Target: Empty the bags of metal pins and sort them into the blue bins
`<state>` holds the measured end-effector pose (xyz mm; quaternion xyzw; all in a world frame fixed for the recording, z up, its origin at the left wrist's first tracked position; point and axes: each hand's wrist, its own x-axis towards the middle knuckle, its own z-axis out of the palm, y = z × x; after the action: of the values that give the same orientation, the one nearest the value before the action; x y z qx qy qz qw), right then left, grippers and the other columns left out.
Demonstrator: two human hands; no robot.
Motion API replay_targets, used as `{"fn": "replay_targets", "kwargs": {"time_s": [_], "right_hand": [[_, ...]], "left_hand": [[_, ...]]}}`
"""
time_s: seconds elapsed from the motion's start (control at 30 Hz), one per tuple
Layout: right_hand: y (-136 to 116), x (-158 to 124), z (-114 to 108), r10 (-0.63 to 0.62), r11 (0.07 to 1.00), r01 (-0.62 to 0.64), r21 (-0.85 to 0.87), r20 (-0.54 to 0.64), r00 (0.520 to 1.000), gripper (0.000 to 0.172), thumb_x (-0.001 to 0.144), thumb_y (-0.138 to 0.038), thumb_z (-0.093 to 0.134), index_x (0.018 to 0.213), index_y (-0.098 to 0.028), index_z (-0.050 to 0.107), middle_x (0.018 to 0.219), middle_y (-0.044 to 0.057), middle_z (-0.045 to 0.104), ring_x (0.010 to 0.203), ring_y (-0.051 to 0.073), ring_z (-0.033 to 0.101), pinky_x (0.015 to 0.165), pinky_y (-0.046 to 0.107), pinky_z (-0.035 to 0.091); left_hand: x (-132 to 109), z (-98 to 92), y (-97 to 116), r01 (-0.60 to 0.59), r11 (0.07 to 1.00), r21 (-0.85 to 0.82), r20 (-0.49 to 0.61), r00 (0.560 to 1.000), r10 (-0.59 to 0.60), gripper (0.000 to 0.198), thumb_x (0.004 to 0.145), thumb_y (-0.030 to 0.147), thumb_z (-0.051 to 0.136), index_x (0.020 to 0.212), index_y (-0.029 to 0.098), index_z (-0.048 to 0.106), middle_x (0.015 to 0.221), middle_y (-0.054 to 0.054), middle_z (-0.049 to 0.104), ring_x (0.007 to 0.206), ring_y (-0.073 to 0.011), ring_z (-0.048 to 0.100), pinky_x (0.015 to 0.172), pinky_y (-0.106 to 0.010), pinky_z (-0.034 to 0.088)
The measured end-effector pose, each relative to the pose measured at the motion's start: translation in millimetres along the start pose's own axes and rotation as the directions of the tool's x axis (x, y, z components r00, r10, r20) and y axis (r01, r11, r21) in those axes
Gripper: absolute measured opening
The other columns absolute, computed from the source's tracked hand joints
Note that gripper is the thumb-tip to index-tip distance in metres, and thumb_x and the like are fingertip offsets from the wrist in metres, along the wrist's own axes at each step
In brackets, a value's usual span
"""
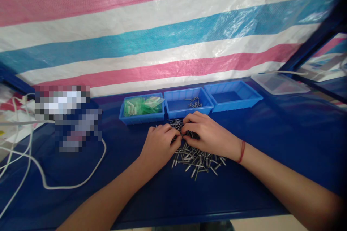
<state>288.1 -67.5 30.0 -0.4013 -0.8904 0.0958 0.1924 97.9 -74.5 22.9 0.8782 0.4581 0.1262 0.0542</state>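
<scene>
A loose pile of metal blind rivets (199, 158), thin pins with thicker silver sleeves, lies on the dark blue table. Both my hands are over its far part, with their fingertips almost meeting. My left hand (159, 142) is closed in a pinch, thumb against forefinger, at the pile's left side. From the right, my right hand (207, 131) reaches in with bent fingers, thumb and forefinger pinched together. A small dark bit of rivet shows between the fingertips; the rest of what they hold is hidden. Under my right palm, more rivets are partly covered.
Behind the pile stand three blue bins in a row: the left bin (143, 118) holds green plastic packets (141, 105), the middle bin (176, 110) several rivets, beside the right bin (233, 104). A clear lid (280, 83) lies far right. White cables (73, 187) loop at left.
</scene>
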Motion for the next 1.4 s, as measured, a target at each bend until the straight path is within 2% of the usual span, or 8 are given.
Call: {"fn": "replay_targets", "kwargs": {"time_s": [0.2,0.4,0.53,0.73,0.87,1.17,1.4], "right_hand": [[-2,-1,0,0.047,0.999,-0.047,-0.012,0.012,0.999,0.012,0.088,-0.022,0.054,0.086,-0.021,0.066,0.092,0.005,0.057,0.087,0.019,0.048,0.079,0.034,0.038],[-3,-1,1,0.016,0.999,-0.016,-0.048,-0.001,1.000,0.015,0.090,-0.022,0.051,0.087,-0.020,0.066,0.093,0.005,0.058,0.088,0.019,0.048,0.078,0.034,0.037],[-4,-1,3,0.013,0.999,-0.014,-0.034,-0.032,0.999,0.013,0.089,-0.024,0.053,0.086,-0.019,0.065,0.093,0.005,0.060,0.088,0.020,0.049,0.077,0.034,0.038],[-2,0,6,0.028,0.994,-0.006,0.110,-0.201,0.979,0.012,0.090,-0.022,0.053,0.088,-0.020,0.064,0.091,0.004,0.065,0.084,0.018,0.054,0.077,0.033,0.040],[-3,0,6,0.022,0.986,0.030,0.165,-0.306,0.952,0.011,0.090,-0.025,0.054,0.088,-0.021,0.065,0.090,0.003,0.068,0.083,0.017,0.057,0.077,0.034,0.040],[-6,2,5,0.074,0.962,0.006,0.273,-0.281,0.957,0.009,0.088,-0.023,0.056,0.088,-0.021,0.065,0.089,0.003,0.069,0.083,0.018,0.059,0.076,0.034,0.042],[-9,1,4,0.093,0.962,-0.009,0.274,-0.297,0.950,0.006,0.086,-0.019,0.056,0.083,-0.020,0.062,0.082,0.003,0.066,0.080,0.018,0.057,0.075,0.034,0.042]], "left_hand": [[0,-0.6,1,-0.013,1.000,-0.017,-0.008,1.000,0.013,0.015,0.090,0.030,0.051,0.087,0.023,0.064,0.087,0.001,0.062,0.083,-0.0167,0.056,0.072,-0.034,0.030],[0,-0.1,1,-0.006,1.000,-0.015,-0.019,1.000,0.006,0.015,0.091,0.027,0.048,0.087,0.023,0.062,0.086,0.001,0.062,0.084,-0.0170,0.056,0.072,-0.034,0.029],[0,-0.5,2,0.012,0.998,-0.056,-0.067,0.998,-0.015,0.013,0.091,0.026,0.049,0.088,0.021,0.061,0.090,0.000,0.061,0.085,-0.0166,0.056,0.073,-0.034,0.031],[3,-5.0,0,-0.007,0.960,-0.280,-0.210,0.976,-0.054,0.010,0.089,0.030,0.055,0.091,0.022,0.061,0.088,0.000,0.061,0.085,-0.0156,0.057,0.077,-0.031,0.037],[3,-7.3,-1,-0.042,0.917,-0.396,-0.259,0.963,-0.067,0.008,0.089,0.026,0.055,0.089,0.020,0.060,0.087,0.000,0.060,0.079,-0.0136,0.056,0.075,-0.028,0.041],[2,-11.6,-1,-0.078,0.900,-0.430,-0.304,0.951,-0.063,0.005,0.089,0.021,0.054,0.087,0.019,0.058,0.085,-0.001,0.058,0.078,-0.0132,0.054,0.073,-0.027,0.042],[2,-11.6,-1,-0.071,0.906,-0.417,-0.301,0.951,-0.064,0.008,0.088,0.026,0.055,0.087,0.020,0.059,0.085,-0.002,0.059,0.079,-0.0141,0.056,0.072,-0.027,0.044]]}}
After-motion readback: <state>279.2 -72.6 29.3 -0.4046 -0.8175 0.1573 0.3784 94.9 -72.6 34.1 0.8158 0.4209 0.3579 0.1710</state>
